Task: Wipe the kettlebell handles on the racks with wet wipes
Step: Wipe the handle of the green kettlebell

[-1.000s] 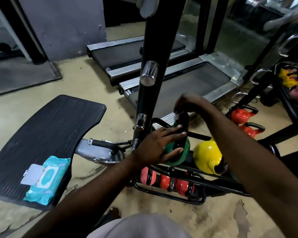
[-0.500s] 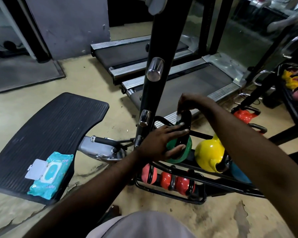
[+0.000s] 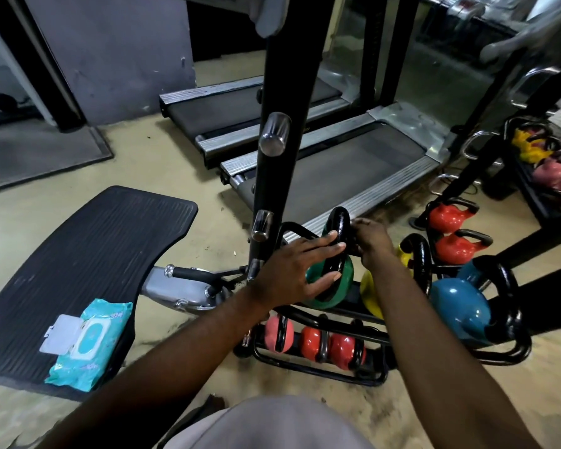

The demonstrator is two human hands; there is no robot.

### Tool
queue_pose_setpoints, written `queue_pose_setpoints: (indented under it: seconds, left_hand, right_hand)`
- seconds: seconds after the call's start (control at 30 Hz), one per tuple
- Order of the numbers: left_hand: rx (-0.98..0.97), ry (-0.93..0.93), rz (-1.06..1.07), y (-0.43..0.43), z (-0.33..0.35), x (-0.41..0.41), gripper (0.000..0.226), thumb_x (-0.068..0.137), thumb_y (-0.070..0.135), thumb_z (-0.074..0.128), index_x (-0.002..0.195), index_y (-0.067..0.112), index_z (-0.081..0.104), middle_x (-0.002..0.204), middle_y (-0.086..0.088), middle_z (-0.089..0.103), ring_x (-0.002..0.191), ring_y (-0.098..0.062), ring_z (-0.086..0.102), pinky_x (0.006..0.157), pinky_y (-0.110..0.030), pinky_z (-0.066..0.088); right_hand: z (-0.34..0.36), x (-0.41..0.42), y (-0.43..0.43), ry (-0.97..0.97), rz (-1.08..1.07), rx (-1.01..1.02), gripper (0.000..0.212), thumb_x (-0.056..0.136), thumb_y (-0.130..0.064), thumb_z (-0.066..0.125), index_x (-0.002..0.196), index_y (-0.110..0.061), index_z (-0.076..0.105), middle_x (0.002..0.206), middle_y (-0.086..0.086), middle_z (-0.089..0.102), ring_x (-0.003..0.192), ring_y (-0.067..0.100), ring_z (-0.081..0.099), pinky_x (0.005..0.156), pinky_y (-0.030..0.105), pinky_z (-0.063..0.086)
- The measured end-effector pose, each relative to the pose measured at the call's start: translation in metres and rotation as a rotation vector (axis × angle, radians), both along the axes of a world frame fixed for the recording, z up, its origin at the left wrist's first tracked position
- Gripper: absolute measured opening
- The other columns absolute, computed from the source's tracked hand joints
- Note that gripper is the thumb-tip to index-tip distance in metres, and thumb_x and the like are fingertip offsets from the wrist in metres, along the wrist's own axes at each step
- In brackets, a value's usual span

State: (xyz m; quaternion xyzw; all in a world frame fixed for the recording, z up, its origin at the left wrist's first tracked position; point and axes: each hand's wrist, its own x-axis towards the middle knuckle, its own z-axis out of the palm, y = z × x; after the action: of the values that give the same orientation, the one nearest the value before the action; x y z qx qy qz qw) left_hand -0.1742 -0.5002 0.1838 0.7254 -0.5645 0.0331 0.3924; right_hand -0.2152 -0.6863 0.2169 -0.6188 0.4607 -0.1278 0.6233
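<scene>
A green kettlebell [image 3: 345, 280] with a black handle [image 3: 337, 222] stands on the top tier of a low black rack [image 3: 321, 372]. My left hand [image 3: 292, 270] braces it from the left, fingers across the handle and thumb on the green body. My right hand [image 3: 373, 241] is closed on the handle's right side, where a small pale bit of wet wipe shows at the fingertips. A yellow kettlebell [image 3: 370, 299] and a blue kettlebell [image 3: 457, 309] sit to the right on the same tier. Small red kettlebells [image 3: 344, 348] fill the lower tier.
A teal pack of wet wipes [image 3: 91, 345], lid flipped up, lies on a black ribbed platform [image 3: 94, 254] at the left. A black upright post [image 3: 282, 92] with chrome pegs rises just behind my left hand. Treadmills [image 3: 337, 170] and more red kettlebells [image 3: 447, 218] stand beyond.
My right hand has slid from the top of the green kettlebell's handle down its right side. My left hand stays on the kettlebell.
</scene>
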Motion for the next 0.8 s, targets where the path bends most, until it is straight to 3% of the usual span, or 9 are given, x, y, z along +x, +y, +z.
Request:
queue_pose_setpoints:
  seconds: [0.1,0.23,0.3,0.4,0.47,0.53,0.63,0.73,0.8]
  left_hand:
    - [0.006,-0.001,0.006,0.000,0.001,0.000,0.053,0.092,0.045,0.061,0.141,0.025,0.052,0.151,0.005,0.045,0.129,-0.010,0.052,0.101,-0.032,0.048]
    - [0.003,-0.017,0.012,0.003,0.003,-0.001,0.053,0.092,0.046,0.061,0.140,0.025,0.053,0.150,0.006,0.046,0.129,-0.009,0.051,0.105,-0.025,0.043]
    - [0.011,-0.022,0.016,0.004,0.005,-0.001,0.053,0.092,0.046,0.061,0.140,0.026,0.053,0.150,0.006,0.046,0.127,-0.008,0.052,0.104,-0.023,0.042]
    - [0.019,-0.028,0.021,0.004,0.006,0.000,0.052,0.092,0.046,0.062,0.140,0.027,0.054,0.150,0.006,0.046,0.123,-0.010,0.055,0.103,-0.023,0.043]
    - [0.025,-0.022,0.012,0.005,0.005,0.000,0.052,0.092,0.046,0.061,0.140,0.026,0.053,0.151,0.005,0.046,0.124,-0.011,0.054,0.104,-0.022,0.041]
    - [0.024,-0.013,0.013,0.005,0.005,-0.001,0.052,0.092,0.045,0.061,0.140,0.026,0.054,0.151,0.004,0.046,0.123,-0.011,0.054,0.105,-0.019,0.036]
    - [0.044,-0.018,0.018,0.005,0.006,-0.001,0.052,0.093,0.047,0.058,0.141,0.027,0.052,0.151,0.005,0.045,0.124,-0.011,0.053,0.104,-0.019,0.035]
    - [0.047,0.011,-0.003,0.008,0.008,-0.001,0.051,0.094,0.048,0.057,0.141,0.028,0.052,0.151,0.004,0.045,0.125,-0.013,0.052,0.104,-0.022,0.038]
    - [0.028,0.047,-0.019,0.008,0.009,-0.001,0.050,0.093,0.045,0.060,0.140,0.027,0.054,0.147,0.003,0.050,0.121,-0.015,0.055,0.100,-0.025,0.045]
  right_hand:
    - [-0.008,0.001,0.000,-0.001,-0.048,0.008,0.017,0.089,0.003,0.056,0.079,-0.010,0.057,0.075,0.015,0.061,0.063,0.023,0.057,0.057,0.028,0.048]
    - [-0.004,0.002,0.002,-0.007,-0.028,0.274,0.030,0.090,-0.001,0.043,0.113,0.004,0.062,0.089,0.022,0.062,0.073,0.027,0.063,0.058,0.031,0.058]
    - [0.005,0.001,0.003,-0.053,0.003,0.316,0.034,0.088,0.000,0.043,0.116,0.006,0.062,0.094,0.022,0.064,0.075,0.026,0.064,0.056,0.028,0.058]
    - [0.017,-0.007,0.004,-0.064,-0.009,0.139,0.015,0.088,0.003,0.048,0.088,-0.006,0.061,0.069,0.012,0.062,0.053,0.020,0.061,0.049,0.024,0.050]
    - [0.020,-0.004,-0.004,-0.079,0.025,0.005,0.021,0.091,0.001,0.053,0.074,-0.011,0.055,0.059,0.006,0.060,0.048,0.015,0.060,0.054,0.025,0.050]
    - [0.027,0.003,-0.019,-0.056,0.142,-0.222,0.021,0.088,-0.007,0.065,0.068,-0.013,0.060,0.061,0.008,0.062,0.055,0.019,0.059,0.063,0.031,0.048]
    - [0.051,0.029,-0.028,0.224,0.452,-0.599,0.007,0.081,-0.018,0.076,0.079,-0.011,0.075,0.070,0.007,0.070,0.070,0.019,0.061,0.065,0.029,0.047]
    - [0.078,0.063,-0.003,0.481,0.730,-0.616,0.010,0.084,-0.008,0.072,0.092,-0.004,0.074,0.072,0.001,0.068,0.076,0.020,0.061,0.053,0.021,0.045]
    - [0.083,0.075,0.018,0.540,0.777,-0.556,0.010,0.087,-0.006,0.062,0.080,-0.001,0.066,0.071,0.013,0.062,0.063,0.025,0.057,0.050,0.021,0.043]
